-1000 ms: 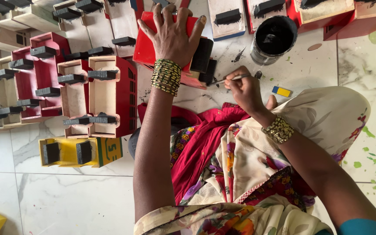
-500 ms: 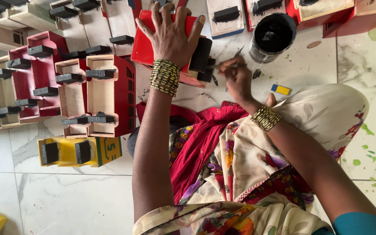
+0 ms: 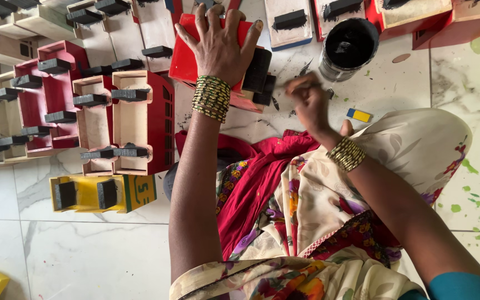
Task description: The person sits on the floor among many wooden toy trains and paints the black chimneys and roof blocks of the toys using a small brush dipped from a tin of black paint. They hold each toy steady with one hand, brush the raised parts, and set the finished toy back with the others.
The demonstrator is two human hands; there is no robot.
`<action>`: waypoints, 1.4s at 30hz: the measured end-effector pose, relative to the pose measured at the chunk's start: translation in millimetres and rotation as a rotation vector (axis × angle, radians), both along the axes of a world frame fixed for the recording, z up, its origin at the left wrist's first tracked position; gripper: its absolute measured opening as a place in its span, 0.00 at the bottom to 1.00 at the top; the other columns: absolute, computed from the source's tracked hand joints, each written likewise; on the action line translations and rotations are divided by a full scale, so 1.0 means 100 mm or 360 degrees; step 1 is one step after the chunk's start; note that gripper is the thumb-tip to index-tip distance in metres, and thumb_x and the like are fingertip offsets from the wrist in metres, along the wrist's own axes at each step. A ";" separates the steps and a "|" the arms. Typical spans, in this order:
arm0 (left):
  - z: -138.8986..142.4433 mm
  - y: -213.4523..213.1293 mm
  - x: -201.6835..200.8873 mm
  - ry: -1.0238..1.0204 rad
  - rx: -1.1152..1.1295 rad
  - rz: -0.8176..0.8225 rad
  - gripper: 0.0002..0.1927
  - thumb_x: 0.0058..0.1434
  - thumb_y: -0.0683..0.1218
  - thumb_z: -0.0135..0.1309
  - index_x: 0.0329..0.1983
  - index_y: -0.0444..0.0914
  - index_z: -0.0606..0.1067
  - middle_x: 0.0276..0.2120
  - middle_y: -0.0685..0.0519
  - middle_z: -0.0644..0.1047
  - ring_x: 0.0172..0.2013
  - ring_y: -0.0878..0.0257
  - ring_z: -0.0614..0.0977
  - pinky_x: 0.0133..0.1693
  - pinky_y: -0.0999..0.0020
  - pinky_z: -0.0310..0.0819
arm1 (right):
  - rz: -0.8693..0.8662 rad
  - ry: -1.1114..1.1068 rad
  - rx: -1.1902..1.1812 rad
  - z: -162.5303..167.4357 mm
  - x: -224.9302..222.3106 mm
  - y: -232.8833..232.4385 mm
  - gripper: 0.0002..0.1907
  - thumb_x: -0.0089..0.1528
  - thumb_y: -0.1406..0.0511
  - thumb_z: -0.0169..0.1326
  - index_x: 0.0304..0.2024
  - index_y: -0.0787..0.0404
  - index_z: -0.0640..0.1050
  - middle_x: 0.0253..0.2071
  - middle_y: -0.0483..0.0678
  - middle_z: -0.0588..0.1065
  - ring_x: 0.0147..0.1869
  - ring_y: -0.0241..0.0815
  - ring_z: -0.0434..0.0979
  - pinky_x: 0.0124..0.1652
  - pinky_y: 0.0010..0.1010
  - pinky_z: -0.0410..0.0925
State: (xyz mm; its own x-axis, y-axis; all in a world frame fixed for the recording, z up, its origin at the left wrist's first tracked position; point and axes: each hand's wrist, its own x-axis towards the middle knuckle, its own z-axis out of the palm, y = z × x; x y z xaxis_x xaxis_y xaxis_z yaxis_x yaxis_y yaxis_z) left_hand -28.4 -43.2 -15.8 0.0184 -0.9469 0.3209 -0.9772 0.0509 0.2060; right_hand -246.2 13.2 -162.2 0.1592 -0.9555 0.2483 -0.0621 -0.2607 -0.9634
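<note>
Red wooden toy truck (image 3: 206,53) lies on the white floor (image 3: 84,244), in the far middle, just left of the black paint tin (image 3: 348,47). The left hand (image 3: 218,47) lies flat on it with fingers spread wide, pressing it down. The right hand (image 3: 306,100) has its fingers pinched shut on a thin paintbrush (image 3: 298,84), right beside the truck's black wheel blocks (image 3: 259,75).

Black paint could smear onto the red side if the brush slips. The right sleeve could knock the open tin. The left palm could touch wet paint. Other trucks (image 3: 134,119) sit close on the left, so a push could bump them.
</note>
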 end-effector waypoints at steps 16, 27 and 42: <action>0.00 0.03 -0.02 -0.0002 0.0045 0.0036 0.24 0.69 0.69 0.48 0.53 0.49 0.74 0.61 0.47 0.67 0.70 0.41 0.55 0.61 0.13 0.31 | -0.0070 0.0162 -0.0453 0.04 -0.02 0.07 0.11 0.67 0.81 0.44 0.40 0.64 0.73 0.41 0.51 0.79 0.29 0.28 0.74 0.22 0.18 0.65; 0.01 0.04 -0.02 -0.0005 0.0004 0.0024 0.24 0.69 0.69 0.48 0.54 0.49 0.74 0.61 0.47 0.67 0.70 0.42 0.54 0.61 0.13 0.29 | -0.0006 0.0230 -0.0187 0.07 -0.10 -0.01 0.13 0.64 0.80 0.47 0.33 0.60 0.76 0.43 0.49 0.81 0.24 0.30 0.66 0.21 0.20 0.59; 0.07 0.06 0.02 0.0029 -0.0021 -0.0022 0.21 0.69 0.68 0.50 0.52 0.52 0.75 0.61 0.48 0.68 0.70 0.42 0.54 0.60 0.14 0.28 | 0.0254 0.0053 0.0233 0.04 -0.12 0.11 0.05 0.67 0.77 0.50 0.40 0.63 0.72 0.36 0.47 0.78 0.37 0.32 0.83 0.36 0.21 0.78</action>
State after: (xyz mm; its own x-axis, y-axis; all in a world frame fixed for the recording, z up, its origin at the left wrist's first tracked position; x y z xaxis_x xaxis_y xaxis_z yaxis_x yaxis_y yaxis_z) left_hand -26.7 -36.8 -8.5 0.0115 -0.9428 0.3330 -0.9725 0.0670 0.2231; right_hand -258.6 24.5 -157.8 0.3171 -0.9430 0.1008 -0.0635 -0.1272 -0.9898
